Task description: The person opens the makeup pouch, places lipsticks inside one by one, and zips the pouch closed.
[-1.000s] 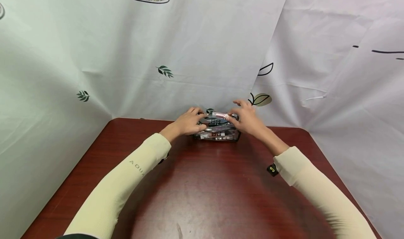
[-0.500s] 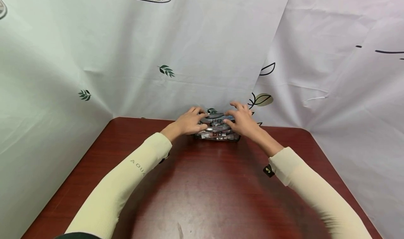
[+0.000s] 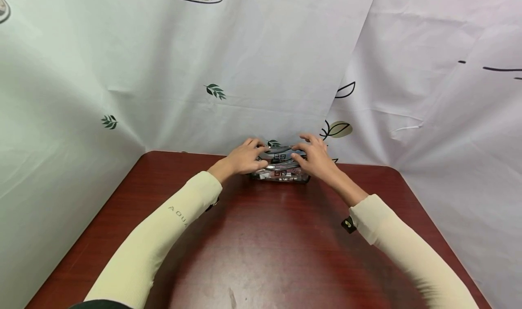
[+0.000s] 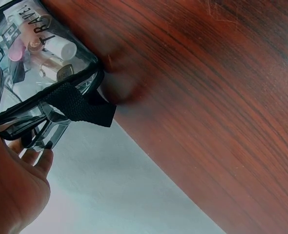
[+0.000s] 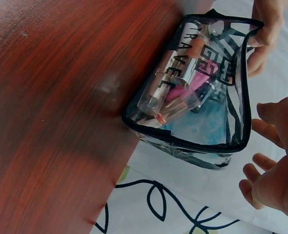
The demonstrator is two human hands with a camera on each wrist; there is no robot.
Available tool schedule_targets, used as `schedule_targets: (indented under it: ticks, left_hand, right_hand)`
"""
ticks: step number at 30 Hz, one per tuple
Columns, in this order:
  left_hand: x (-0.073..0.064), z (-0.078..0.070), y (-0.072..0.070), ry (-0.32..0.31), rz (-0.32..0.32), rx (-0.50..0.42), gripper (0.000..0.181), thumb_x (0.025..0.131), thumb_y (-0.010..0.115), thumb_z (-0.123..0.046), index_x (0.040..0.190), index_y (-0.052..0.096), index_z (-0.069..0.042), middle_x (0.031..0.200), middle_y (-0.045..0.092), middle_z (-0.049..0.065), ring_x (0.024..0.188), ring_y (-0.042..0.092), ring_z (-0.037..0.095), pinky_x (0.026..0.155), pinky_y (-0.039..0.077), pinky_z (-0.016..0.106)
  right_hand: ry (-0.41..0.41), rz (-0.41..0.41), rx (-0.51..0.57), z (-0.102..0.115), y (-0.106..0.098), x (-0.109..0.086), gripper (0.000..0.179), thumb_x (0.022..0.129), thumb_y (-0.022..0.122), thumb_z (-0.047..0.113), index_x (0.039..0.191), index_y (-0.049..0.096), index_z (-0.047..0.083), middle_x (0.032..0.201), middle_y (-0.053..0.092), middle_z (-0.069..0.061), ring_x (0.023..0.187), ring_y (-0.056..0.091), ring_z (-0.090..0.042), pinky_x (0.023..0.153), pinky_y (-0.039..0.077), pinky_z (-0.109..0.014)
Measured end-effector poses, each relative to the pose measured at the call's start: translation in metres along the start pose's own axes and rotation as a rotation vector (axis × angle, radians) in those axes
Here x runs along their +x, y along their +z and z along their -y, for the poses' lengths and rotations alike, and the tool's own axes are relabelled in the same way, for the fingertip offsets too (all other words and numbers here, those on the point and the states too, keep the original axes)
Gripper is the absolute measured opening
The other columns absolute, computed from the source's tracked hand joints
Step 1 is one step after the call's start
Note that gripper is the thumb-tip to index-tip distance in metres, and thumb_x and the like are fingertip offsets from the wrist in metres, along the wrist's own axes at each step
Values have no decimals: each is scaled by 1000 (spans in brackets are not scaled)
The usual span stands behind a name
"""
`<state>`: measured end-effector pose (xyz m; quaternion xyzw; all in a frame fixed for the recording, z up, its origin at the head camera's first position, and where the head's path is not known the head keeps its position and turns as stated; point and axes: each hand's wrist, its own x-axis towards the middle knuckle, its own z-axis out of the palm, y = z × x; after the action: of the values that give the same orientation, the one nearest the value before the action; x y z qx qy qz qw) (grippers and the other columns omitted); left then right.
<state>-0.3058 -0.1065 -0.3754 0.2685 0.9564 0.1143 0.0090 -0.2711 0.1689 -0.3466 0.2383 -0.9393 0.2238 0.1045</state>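
Observation:
A clear travel pouch [image 3: 281, 175] with black trim stands upright at the table's far edge, its top open. Through its wall in the right wrist view show lipstick-like tubes [image 5: 158, 92] and a bright pink item [image 5: 195, 80]. My left hand [image 3: 244, 158] grips the left end of the pouch's rim; in the left wrist view its fingertips [image 4: 44, 160] curl at the rim beside a black fabric tab [image 4: 80, 105]. Over the right part of the opening is my right hand [image 3: 316, 158], fingers spread and holding nothing; the right wrist view shows it apart from the rim.
The reddish-brown wooden table [image 3: 261, 245] stretches from the pouch toward me. Directly behind the pouch hangs a white printed cloth [image 3: 261, 73], which also covers both sides.
A pink tube that my right hand pinched above the opening has left that hand and gone from over the pouch. The right hand's fingers have spread. My left hand stays at the rim.

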Motion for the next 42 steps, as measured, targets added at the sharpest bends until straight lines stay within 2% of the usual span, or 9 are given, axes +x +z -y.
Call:
schedule_targets:
  ticks: [10,17,23,34,38,42]
  left_hand:
    - [-1,1,1,12,-8,-14,65,110,50,-38,171,51,-15,172,42,14,160,37,36,127,41,59]
    - [-4,2,-1,15,-12,-24,66,110,50,-38,171,51,-15,173,42,14,161,37,37,127,41,59]
    - [-5,1,-2,23,-20,13,68,107,48,-41,171,52,-14,172,43,13,160,38,36,129,40,57]
    - [-3,-8,-8,35,-29,70,64,109,55,-41,166,57,-12,166,47,16,153,42,37,128,39,56]
    - [-2,-13,-12,29,-34,86,62,109,57,-40,164,59,-11,165,48,16,151,43,38,128,40,55]
    - [0,-17,-14,28,-52,88,61,108,55,-39,163,60,-14,163,50,15,148,45,39,127,40,55]
  right_hand:
    - [4,-84,62,-5,5,-4,30,113,67,20,133,79,0,170,47,-28,160,36,-57,126,26,-81]
    - [-11,-132,103,-10,4,-7,31,114,65,17,135,77,-2,166,49,-32,156,40,-58,127,28,-79]
    - [10,-169,133,-21,1,-12,33,114,62,16,136,76,-3,166,50,-33,158,41,-57,127,33,-75]
    - [105,-137,192,-44,-5,-24,37,115,59,16,139,73,-9,166,47,-37,159,40,-55,128,35,-71]
    - [121,-137,185,-52,-3,-26,34,112,61,13,129,76,-13,151,60,-39,148,50,-55,125,38,-68]
    - [180,-80,207,-60,2,-27,34,111,63,14,124,79,-13,133,75,-36,131,66,-54,113,51,-65]
